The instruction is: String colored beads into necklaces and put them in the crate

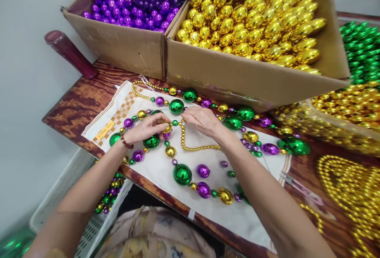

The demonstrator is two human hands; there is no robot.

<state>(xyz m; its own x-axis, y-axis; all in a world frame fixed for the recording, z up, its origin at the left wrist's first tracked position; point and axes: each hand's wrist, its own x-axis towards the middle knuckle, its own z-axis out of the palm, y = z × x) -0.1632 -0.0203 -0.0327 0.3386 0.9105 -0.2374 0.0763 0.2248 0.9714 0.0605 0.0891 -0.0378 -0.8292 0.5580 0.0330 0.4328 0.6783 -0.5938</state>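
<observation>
1. The left hand (148, 127) comes in from the lower left, palm down, a dark bracelet (126, 141) at its wrist; thumb and fingertips pinch a gold bead (168, 128).
2. From that bead, the bead strand (182, 174) curves down across the white cloth (208, 218), its glossy green, purple and gold ovals spaced by small round beads.
3. The right hand (204, 121) reaches in from the lower right, wrist bent, fingers bunched beside a small green bead (175, 123); whether they grip anything cannot be told.
4. A fine gold chain (196, 147) bends below it.
</observation>
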